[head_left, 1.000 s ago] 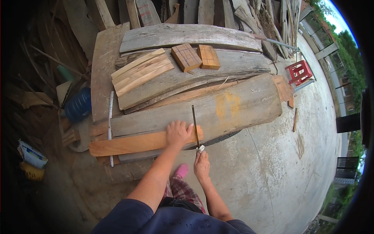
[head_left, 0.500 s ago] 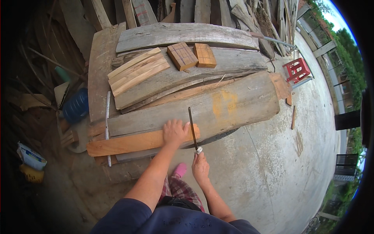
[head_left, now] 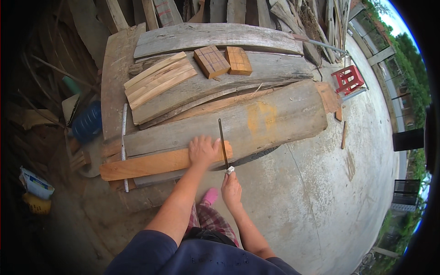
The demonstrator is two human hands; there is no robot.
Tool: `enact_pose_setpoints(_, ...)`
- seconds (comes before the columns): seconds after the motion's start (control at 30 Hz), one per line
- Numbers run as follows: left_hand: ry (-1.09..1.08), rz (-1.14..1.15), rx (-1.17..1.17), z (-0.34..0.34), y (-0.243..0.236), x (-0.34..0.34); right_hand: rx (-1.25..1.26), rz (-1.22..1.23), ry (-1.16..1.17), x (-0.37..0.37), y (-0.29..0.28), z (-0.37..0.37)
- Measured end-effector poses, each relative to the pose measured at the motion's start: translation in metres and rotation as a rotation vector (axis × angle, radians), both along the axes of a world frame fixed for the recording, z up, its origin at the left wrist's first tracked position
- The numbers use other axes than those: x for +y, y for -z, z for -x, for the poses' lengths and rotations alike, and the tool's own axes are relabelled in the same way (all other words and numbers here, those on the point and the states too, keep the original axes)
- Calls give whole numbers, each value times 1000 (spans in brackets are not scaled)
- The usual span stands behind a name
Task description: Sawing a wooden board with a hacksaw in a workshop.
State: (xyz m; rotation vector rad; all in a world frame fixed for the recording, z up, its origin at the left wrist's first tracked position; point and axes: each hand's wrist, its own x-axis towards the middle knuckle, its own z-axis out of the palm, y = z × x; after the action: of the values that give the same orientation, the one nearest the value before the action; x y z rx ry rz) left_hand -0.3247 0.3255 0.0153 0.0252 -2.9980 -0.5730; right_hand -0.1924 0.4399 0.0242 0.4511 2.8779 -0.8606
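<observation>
An orange-brown board (head_left: 146,166) lies along the near edge of a wide grey plank (head_left: 293,112). My left hand (head_left: 201,150) presses down on it with fingers spread, the tips reaching past its far edge. In my right hand (head_left: 232,189) is the pale handle of a saw, gripped with the fingers wrapped round it. The saw (head_left: 222,141) appears as a thin dark strip, seen almost edge-on. It crosses the board near the right end, just right of my left hand. How deep it sits in the wood cannot be made out.
Two marked wooden blocks (head_left: 211,62) and several pale strips (head_left: 160,78) rest on the planks behind. A thin white bar (head_left: 124,146) stands by the board's left end. A blue plastic jug (head_left: 87,121) is at left, a red stool (head_left: 348,79) on the concrete at right.
My right hand and the saw have moved slightly away from me, along the blade's line. My left hand stays on the board. The whole view has shifted a little.
</observation>
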Motion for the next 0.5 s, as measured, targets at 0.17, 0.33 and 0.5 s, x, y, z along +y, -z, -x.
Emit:
enact_pose_setpoints(0.17, 13, -2, 2, 0, 6, 9, 30, 0, 0, -1, 1, 38)
enact_pose_setpoints(0.33, -3, 14, -4, 3, 3, 1, -30, 44, 14, 2, 5, -14)
enact_pose_setpoints(0.5, 13, 0, 4, 1, 2, 14, 15, 5, 20, 4, -2, 47)
